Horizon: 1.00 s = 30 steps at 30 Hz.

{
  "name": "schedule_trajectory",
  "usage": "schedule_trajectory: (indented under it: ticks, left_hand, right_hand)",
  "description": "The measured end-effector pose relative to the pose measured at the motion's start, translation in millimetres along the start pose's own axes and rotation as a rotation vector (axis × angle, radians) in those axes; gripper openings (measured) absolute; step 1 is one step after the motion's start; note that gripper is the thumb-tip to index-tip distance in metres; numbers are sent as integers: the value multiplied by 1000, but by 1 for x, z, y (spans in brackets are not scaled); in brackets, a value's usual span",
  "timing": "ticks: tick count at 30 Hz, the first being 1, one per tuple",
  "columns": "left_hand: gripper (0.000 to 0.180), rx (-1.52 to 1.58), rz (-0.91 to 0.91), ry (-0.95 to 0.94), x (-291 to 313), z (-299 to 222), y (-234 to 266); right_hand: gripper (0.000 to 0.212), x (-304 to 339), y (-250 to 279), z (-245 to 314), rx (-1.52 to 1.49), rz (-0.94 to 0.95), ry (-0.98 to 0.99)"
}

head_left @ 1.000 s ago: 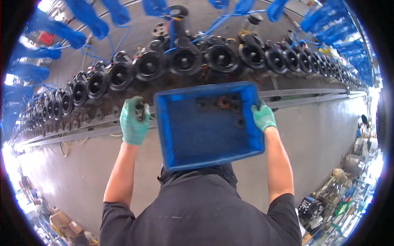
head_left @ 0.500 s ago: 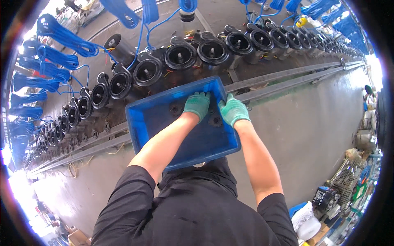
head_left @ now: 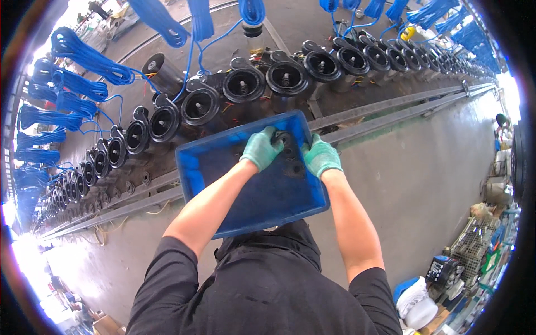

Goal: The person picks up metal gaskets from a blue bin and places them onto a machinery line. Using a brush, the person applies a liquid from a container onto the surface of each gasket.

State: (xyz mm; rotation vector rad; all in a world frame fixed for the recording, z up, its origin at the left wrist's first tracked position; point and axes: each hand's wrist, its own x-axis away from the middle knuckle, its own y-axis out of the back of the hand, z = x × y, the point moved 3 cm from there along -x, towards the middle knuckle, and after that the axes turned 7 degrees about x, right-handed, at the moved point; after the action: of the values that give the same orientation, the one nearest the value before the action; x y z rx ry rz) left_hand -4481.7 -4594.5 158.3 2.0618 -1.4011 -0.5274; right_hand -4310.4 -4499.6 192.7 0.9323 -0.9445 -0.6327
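Observation:
A shallow blue plastic bin (head_left: 195,215) is held slightly tilted in front of me. My right hand (head_left: 322,157), in a green glove, is closed over its right wall. Inside the bin, my green-gloved left hand (head_left: 262,148) is closed on the edge of a dark round part (head_left: 285,139) with a hole in its middle. Another dark part (head_left: 294,169) with a round centre lies on the bin floor below it. The fingertips of my left hand are partly hidden behind the part.
Beyond the bin runs a long row of black round pump housings (head_left: 244,84) with upright shafts. Coiled blue cables (head_left: 89,53) hang above them. Metal rails (head_left: 385,114) edge the row. Crates and a wire basket (head_left: 468,243) stand on the right.
My left hand has drawn back and slightly left, lifting a dark round part from the bin floor. The bin has shifted a little toward me; my right hand stays on its wall.

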Motion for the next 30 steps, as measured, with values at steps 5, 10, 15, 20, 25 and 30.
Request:
schedule_trajectory:
  ticks: [5,10,15,20,25,30]
  left_hand:
    - [43,1049,-47,347,74,4,88]
    - [46,1395,-412,469,165,63,156]
    - [33,1336,-663,802,222,184,156]
    - [24,1243,-867,694,199,257,165]
    - [40,703,-851,808,186,286,187]
    - [42,881,-743,818,217,269,165]
  right_hand:
    - [46,-5,-5,-9,12,-105,27]
    - [46,-12,-2,-60,-44,-176,71]
    - [46,-28,-2,-102,1,-220,-19]
    - [47,-23,0,-85,5,-234,-44]
    - [49,-19,0,-77,-23,-230,-81]
    - [49,-21,-6,-89,-9,-240,-110]
